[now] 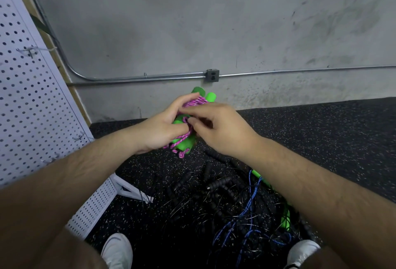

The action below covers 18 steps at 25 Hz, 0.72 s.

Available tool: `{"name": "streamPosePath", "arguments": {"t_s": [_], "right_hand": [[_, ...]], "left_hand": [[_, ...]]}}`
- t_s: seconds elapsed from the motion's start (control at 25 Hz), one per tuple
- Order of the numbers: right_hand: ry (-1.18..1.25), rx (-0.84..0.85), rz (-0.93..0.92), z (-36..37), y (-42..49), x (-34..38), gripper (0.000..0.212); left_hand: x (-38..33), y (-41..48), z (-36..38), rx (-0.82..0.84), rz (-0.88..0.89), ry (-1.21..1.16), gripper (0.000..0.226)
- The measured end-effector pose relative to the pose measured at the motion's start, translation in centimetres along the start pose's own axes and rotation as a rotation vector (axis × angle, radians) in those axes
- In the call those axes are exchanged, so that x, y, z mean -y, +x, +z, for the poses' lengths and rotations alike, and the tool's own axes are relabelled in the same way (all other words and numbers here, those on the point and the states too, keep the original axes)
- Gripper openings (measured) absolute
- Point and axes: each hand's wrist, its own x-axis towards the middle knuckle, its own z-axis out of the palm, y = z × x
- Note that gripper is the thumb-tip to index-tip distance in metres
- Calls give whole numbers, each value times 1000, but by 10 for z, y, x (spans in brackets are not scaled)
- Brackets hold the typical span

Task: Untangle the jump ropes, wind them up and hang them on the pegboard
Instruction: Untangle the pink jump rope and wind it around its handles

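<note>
Grey concrete wall (171,22) backed the scene, with the white pegboard (32,97) standing at left. Beside it the left hand (165,127) clamped round the green handles (184,143) to steady them, while the right hand (216,127) pinched the pink rope (196,103), probably tucking its last turn. Below right, tangled black and blue ropes (225,193) lay on the floor (321,131).
</note>
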Motion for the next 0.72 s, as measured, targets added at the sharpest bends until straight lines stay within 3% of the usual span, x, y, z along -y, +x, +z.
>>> {"name": "streamPosePath", "arguments": {"t_s": [0.12,0.24,0.36,0.48,0.6,0.72], "right_hand": [[-70,73,-26,1,4,-3,18],[-147,117,-37,2,7,-5,10],[-352,26,-157,7,7,-14,6],[-379,-32,-141,5,8,-17,6],[-424,-41,-119,0,8,-17,9],[-491,24,-73,-1,7,-14,12]], "left_hand": [[1,-3,-3,19,-50,-6,81],[1,-3,-3,14,-99,-30,60],[1,1,0,-29,-92,-74,46],[4,3,-4,-37,-49,-79,41],[2,-1,-5,33,-57,-47,32],[-1,-3,3,132,-145,-31,37]]}}
